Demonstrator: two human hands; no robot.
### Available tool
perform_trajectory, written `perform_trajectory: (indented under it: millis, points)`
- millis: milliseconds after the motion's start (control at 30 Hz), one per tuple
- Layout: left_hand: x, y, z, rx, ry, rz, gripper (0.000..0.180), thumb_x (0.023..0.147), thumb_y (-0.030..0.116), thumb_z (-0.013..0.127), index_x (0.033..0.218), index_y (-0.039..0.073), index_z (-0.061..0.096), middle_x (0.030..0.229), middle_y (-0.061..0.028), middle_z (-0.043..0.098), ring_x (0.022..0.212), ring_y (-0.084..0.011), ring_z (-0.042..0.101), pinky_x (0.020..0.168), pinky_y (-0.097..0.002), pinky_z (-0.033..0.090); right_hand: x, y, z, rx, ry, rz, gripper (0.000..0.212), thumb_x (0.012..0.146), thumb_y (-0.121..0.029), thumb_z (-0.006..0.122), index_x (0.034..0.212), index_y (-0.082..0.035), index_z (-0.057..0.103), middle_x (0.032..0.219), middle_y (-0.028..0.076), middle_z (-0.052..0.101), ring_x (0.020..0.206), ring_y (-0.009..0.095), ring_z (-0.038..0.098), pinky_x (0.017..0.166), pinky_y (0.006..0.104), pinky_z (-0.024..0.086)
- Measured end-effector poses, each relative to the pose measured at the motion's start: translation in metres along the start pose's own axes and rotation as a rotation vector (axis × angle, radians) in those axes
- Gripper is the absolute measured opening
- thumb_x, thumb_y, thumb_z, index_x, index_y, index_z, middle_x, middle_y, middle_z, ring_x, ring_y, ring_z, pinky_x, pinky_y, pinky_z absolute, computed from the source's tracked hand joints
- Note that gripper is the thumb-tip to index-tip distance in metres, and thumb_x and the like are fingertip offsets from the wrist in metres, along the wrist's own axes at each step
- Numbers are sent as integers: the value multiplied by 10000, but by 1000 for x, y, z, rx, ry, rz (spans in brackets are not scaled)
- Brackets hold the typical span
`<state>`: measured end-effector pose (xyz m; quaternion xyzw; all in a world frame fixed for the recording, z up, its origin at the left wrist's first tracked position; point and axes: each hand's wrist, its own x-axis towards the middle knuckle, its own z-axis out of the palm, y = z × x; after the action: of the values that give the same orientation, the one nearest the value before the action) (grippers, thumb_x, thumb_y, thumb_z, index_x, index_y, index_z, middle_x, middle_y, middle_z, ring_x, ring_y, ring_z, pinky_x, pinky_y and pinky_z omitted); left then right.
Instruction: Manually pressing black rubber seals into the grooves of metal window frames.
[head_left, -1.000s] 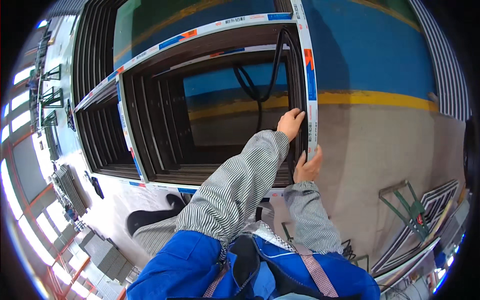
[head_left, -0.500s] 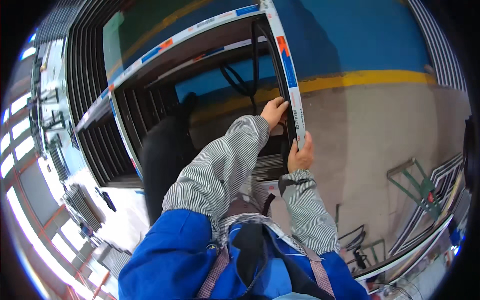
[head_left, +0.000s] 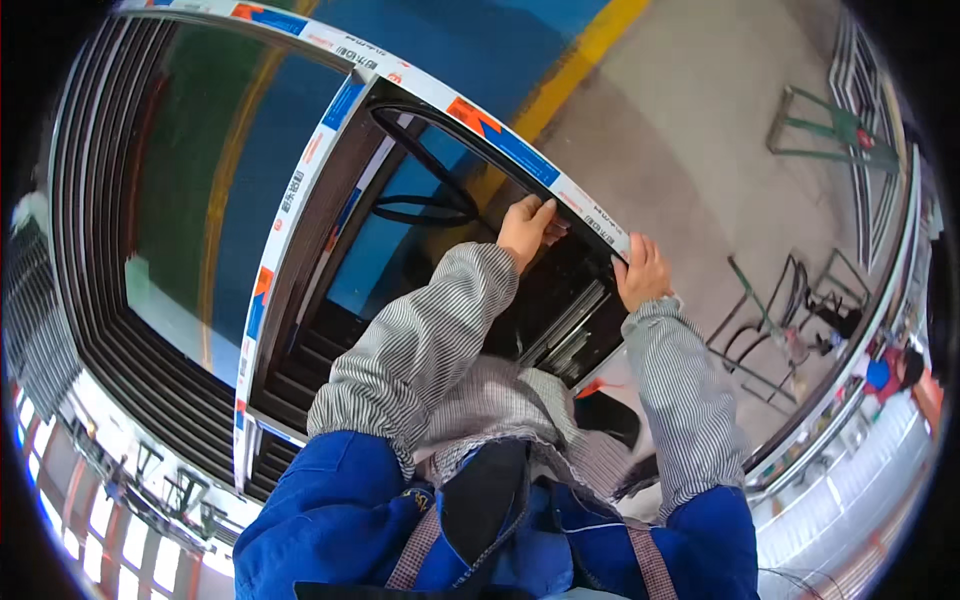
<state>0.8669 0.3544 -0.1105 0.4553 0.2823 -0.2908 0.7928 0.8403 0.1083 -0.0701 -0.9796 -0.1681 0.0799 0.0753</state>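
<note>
A window frame (head_left: 520, 152), covered with white, blue and orange protective film, lies in front of me. Along the inner side of its right bar runs a black rubber strip (head_left: 455, 180), whose slack part hangs in loops inside the frame opening. My left hand (head_left: 528, 232) reaches into the opening, its fingers closed in a pinch on the strip at the bar's inner edge. Further along the same bar, near its lower end, my right hand (head_left: 642, 272) clasps the bar, thumb on the inner side and fingers over the outer side. The fingertips of my left hand are partly hidden.
Dark frames (head_left: 105, 330) are stacked on the left. Green metal stands (head_left: 820, 140) are on the grey floor to the right, by leaning profiles (head_left: 868, 70). A yellow line (head_left: 585, 60) borders the blue floor. Another person (head_left: 885, 372) is far off at the right.
My view has turned to the right, so the frame now slants across it. Both hands stay at the right bar, the left still at its inner edge and the right near its end.
</note>
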Motion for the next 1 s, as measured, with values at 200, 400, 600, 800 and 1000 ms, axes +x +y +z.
perform_trajectory:
  millis: [200,400,600,800,1000]
  points:
    - [4,-2,-6,37,5,-9,237,1037,236,496,977,22,580,879,-91,697,761,-170,672,701,-297,562,7,-16,-7,-69,-54,35,562,851,-234,692,1311,-49,428,1224,166,549,1104,372,538,883,481,476]
    - [3,8,-2,74,59,-50,245,1032,235,507,1010,11,603,879,-83,699,755,-158,672,682,-302,564,15,-46,-19,-126,-300,316,608,875,-251,676,1368,-82,363,1314,149,497,1116,358,539,919,473,465]
    - [10,8,-4,111,11,9,250,1011,221,538,1015,-16,620,855,-76,683,699,-141,637,670,-288,557,7,-32,-14,-100,-150,201,644,888,-250,666,1411,-94,323,1372,145,464,1100,358,555,928,475,468]
    - [6,7,-9,128,18,55,243,1005,219,542,957,-6,619,806,-58,674,673,-118,610,606,-268,510,11,-34,-8,-121,-149,218,680,869,-259,688,1418,-88,326,1416,129,435,1198,364,513,991,455,438]
    - [6,8,-14,165,7,5,236,983,221,569,872,16,609,743,-57,664,651,-129,625,563,-251,478,8,-50,8,-125,9,336,585,830,-328,716,1299,-86,464,1289,102,528,1115,335,536,945,462,426]
